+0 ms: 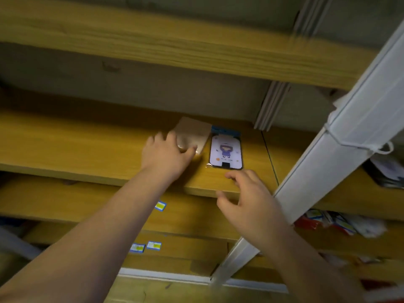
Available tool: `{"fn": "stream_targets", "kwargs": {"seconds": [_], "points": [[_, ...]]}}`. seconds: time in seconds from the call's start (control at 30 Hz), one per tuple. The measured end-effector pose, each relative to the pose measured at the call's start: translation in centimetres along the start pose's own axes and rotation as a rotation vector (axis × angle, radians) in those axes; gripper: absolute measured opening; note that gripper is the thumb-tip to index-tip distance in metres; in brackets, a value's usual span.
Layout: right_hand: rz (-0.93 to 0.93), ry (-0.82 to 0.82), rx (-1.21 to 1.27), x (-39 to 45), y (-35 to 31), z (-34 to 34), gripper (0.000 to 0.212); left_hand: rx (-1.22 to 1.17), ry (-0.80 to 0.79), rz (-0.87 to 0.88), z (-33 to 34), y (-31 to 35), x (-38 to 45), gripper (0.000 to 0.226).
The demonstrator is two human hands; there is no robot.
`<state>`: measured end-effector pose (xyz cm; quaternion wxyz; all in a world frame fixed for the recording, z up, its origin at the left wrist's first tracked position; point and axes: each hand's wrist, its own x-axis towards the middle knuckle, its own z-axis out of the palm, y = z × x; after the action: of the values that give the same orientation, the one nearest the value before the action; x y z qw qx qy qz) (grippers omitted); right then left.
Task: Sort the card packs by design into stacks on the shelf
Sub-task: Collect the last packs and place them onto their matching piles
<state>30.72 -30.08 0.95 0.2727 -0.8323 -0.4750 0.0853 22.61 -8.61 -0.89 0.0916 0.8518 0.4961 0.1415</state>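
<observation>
Two card packs lie side by side on the wooden shelf (87, 145). The left one, a plain tan pack (194, 132), sits tilted, and my left hand (166, 156) holds its near end with the thumb on its lower edge. To its right lies a white pack with a purple cartoon figure (226, 150), flat and untouched. My right hand (249, 200) hovers just in front of that pack at the shelf's front edge, fingers spread and relaxed, holding nothing.
A white metal upright (341, 154) slants across the right side. Another shelf board (153, 42) runs above. Lower shelves carry small blue-and-yellow labels (160, 206). Dark packs (387, 171) lie on the shelf at far right, with red and white packets (336, 221) below.
</observation>
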Motion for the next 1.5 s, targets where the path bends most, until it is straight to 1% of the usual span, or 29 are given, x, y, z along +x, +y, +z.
{"fn": "stream_targets", "kwargs": {"seconds": [0.1, 0.2, 0.27, 0.43, 0.47, 0.53, 0.6, 0.63, 0.73, 0.8, 0.9, 1.0, 1.1, 1.2, 1.27, 1.37, 1.5], "points": [[0.05, 0.019, -0.016, -0.5, -0.1, 0.4, 0.05, 0.126, -0.17, -0.062, 1.0, 1.4, 2.7, 0.097], [0.069, 0.039, -0.029, -0.6, -0.3, 0.4, 0.051, 0.196, -0.177, -0.031, 1.4, 2.1, 4.0, 0.097], [0.084, 0.051, -0.031, -0.6, -0.4, 0.2, 0.051, 0.173, -0.162, -0.015, 0.9, 2.5, 4.7, 0.097], [0.116, 0.075, -0.028, 0.0, -0.5, -0.1, 0.052, 0.023, -0.274, -0.107, -0.2, 1.2, 6.0, 0.122], [0.117, 0.076, -0.025, 0.3, -0.5, -0.1, 0.052, -0.015, -0.307, -0.116, -0.4, 0.8, 6.3, 0.121], [0.125, 0.069, -0.039, 0.9, -0.7, 0.1, 0.052, -0.042, -0.336, -0.07, -0.8, 0.0, 6.8, 0.106], [0.15, 0.063, -0.109, 1.8, -0.9, 0.2, 0.056, -0.073, -0.294, -0.028, -1.3, -0.9, 6.7, 0.089], [0.17, 0.053, -0.163, 2.3, -0.9, 0.2, 0.059, -0.124, -0.262, -0.033, -1.5, -1.5, 6.4, 0.085], [0.229, -0.007, -0.293, 4.3, -0.9, 0.4, 0.064, -0.431, -0.104, -0.106, -1.5, -3.6, 5.0, 0.079], [0.271, -0.026, -0.351, 5.8, -0.8, 0.6, 0.065, -0.686, -0.031, -0.149, -1.5, -4.6, 3.9, 0.068], [0.364, -0.038, -0.381, 8.3, -0.7, 1.0, 0.079, -1.02, -0.014, -0.183, -1.7, -5.5, 2.2, 0.054], [0.446, -0.067, -0.474, 10.4, -1.2, 2.0, 0.092, -1.208, -0.029, -0.185, -1.5, -6.1, 0.6, 0.045], [0.479, -0.107, -0.604, 11.8, -2.2, 3.3, 0.1, -1.294, -0.056, -0.198, -1.3, -6.4, -1.5, 0.048], [0.491, -0.1, -0.62, 12.4, -2.5, 3.5, 0.105, -1.358, -0.068, -0.192, -1.1, -7.0, -3.4, 0.046], [0.51, -0.068, -0.557, 12.4, -2.2, 3.1, 0.11, -1.394, -0.08, -0.19, -1.0, -7.5, -4.5, 0.047], [0.532, -0.041, -0.428, 12.1, -1.7, 2.3, 0.117, -1.432, -0.083, -0.199, -0.8, -8.1, -5.9, 0.055], [0.561, -0.105, -0.322, 11.4, -1.8, 1.7, 0.119, -1.432, -0.075, -0.176, -1.1, -8.4, -7.2, 0.059]]}}
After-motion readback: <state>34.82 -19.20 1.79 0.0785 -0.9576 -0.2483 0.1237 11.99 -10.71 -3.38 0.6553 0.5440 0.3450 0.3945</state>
